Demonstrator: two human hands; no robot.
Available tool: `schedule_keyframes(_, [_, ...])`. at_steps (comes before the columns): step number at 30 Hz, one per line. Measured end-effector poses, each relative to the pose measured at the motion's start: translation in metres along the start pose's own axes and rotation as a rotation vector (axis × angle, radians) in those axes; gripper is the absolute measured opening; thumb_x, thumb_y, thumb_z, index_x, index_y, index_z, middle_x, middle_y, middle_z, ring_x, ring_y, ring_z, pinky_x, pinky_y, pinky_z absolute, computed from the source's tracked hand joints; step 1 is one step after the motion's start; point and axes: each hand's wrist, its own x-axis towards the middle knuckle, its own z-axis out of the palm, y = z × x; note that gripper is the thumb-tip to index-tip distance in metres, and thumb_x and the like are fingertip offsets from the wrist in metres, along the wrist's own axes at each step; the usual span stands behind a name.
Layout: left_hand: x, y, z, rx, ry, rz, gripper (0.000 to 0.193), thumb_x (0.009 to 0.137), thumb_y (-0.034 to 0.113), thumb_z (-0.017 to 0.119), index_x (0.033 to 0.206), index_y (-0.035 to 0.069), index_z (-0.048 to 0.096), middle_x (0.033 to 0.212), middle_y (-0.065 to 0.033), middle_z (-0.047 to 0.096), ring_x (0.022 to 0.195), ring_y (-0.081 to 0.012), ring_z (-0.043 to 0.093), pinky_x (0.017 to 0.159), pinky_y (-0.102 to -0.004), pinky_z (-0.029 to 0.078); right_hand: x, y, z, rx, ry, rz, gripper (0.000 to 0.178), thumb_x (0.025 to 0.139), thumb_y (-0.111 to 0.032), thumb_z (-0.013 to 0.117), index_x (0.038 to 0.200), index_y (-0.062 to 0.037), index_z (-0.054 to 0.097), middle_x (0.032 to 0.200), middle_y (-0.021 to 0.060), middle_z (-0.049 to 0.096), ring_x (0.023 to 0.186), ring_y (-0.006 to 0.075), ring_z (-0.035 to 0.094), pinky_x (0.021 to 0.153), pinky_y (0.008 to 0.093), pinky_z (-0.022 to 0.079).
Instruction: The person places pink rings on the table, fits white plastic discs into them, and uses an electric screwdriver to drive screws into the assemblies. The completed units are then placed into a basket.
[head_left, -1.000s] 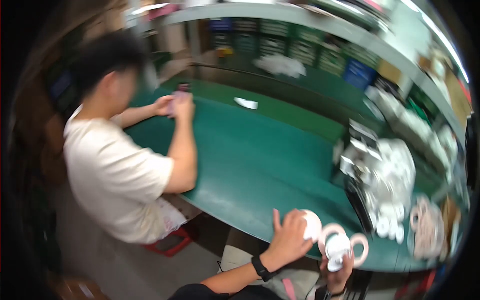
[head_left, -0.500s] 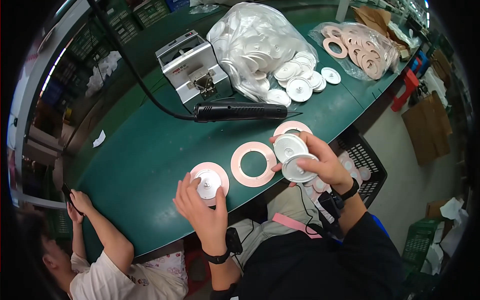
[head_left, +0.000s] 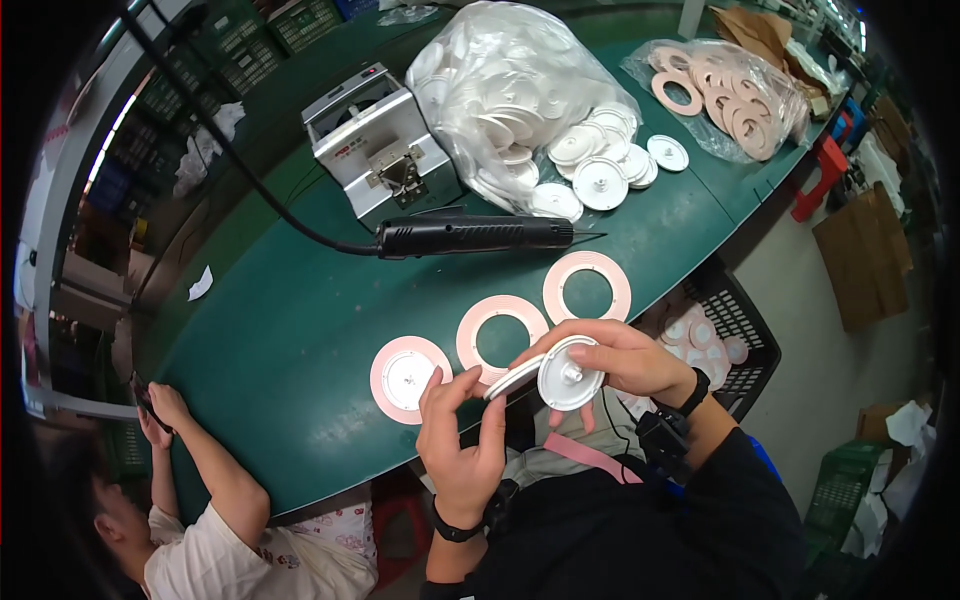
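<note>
My right hand [head_left: 635, 358] grips a white disc [head_left: 568, 390], its thumb on the face beside the raised central hub. A second white disc [head_left: 515, 377], tilted nearly edge-on, overlaps it on the left. My left hand [head_left: 458, 445] pinches the near edge of that second disc between thumb and fingers. On the green table beyond my hands lie a bare pink ring [head_left: 469, 322] and another pink ring [head_left: 587, 260] to its right. At the left, a third pink ring [head_left: 380, 382] has a white disc [head_left: 405, 372] seated in its middle.
A black electric screwdriver [head_left: 470, 235] lies behind the rings, beside a silver screw-feeder-like machine [head_left: 350, 140]. White discs spill from a clear bag [head_left: 520, 70]. Another bag [head_left: 715, 90] holds pink rings. A black crate [head_left: 740, 320] stands below the table edge. A co-worker [head_left: 215, 500] sits at left.
My left hand has left the disc in the left ring and moved right to grasp one of the held discs. My right hand has shifted left and down, uncovering the right ring.
</note>
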Motion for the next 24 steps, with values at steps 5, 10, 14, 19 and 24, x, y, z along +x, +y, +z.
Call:
schedule_keyframes(5, [0.011,-0.008,0.009,0.288,0.080,0.137,0.028,0.081,0.003,0.079,0.108,0.006,0.074,0.107,-0.0100,0.067,0.100,-0.0307,0.064,0.117,-0.0595,0.034,-0.020,-0.013,-0.022,-0.272,0.440,-0.299,0.030,0.106,-0.018,0.052,0.126,0.0032,0.060,0.126,0.0174,0.068,0.080,0.0253,0.075,0.061,0.0306,0.061])
schedule_keyframes(10, [0.020,-0.009,0.021,0.496,-0.112,0.098,0.025,0.080,0.009,0.081,0.104,0.010,0.075,0.118,-0.0118,0.064,0.111,-0.0321,0.059,0.117,-0.0613,0.032,0.001,-0.015,-0.063,-1.043,0.576,-0.577,0.026,0.101,-0.016,0.061,0.121,0.0003,0.066,0.123,0.0162,0.070,0.079,0.0232,0.073,0.067,0.0341,0.057])
schedule_keyframes(14, [0.023,-0.005,0.024,0.510,-0.089,0.086,0.030,0.079,0.017,0.084,0.105,0.009,0.073,0.128,-0.0128,0.060,0.121,-0.0330,0.054,0.117,-0.0635,0.028,0.016,-0.019,-0.068,-1.232,0.567,-0.518,0.027,0.091,-0.014,0.073,0.115,-0.0019,0.070,0.123,0.0141,0.069,0.079,0.0251,0.071,0.072,0.0359,0.054])
schedule_keyframes(19, [0.031,-0.007,0.023,0.537,-0.140,0.060,0.036,0.077,0.017,0.085,0.104,0.007,0.063,0.129,-0.0157,0.061,0.123,-0.0397,0.054,0.118,-0.0635,0.028,0.005,-0.031,-0.074,-1.365,0.689,-0.692,0.045,0.079,-0.024,0.086,0.117,-0.0039,0.071,0.121,0.0119,0.068,0.085,0.0305,0.071,0.073,0.0360,0.054])
schedule_keyframes(24, [0.036,-0.008,0.025,0.455,-0.179,0.050,0.038,0.077,0.017,0.085,0.099,0.007,0.056,0.130,-0.0162,0.061,0.124,-0.0410,0.053,0.118,-0.0651,0.027,0.002,-0.023,-0.081,-1.348,0.500,-0.587,0.061,0.068,-0.035,0.093,0.116,-0.0036,0.071,0.121,0.0107,0.067,0.093,0.0315,0.071,0.077,0.0372,0.056])
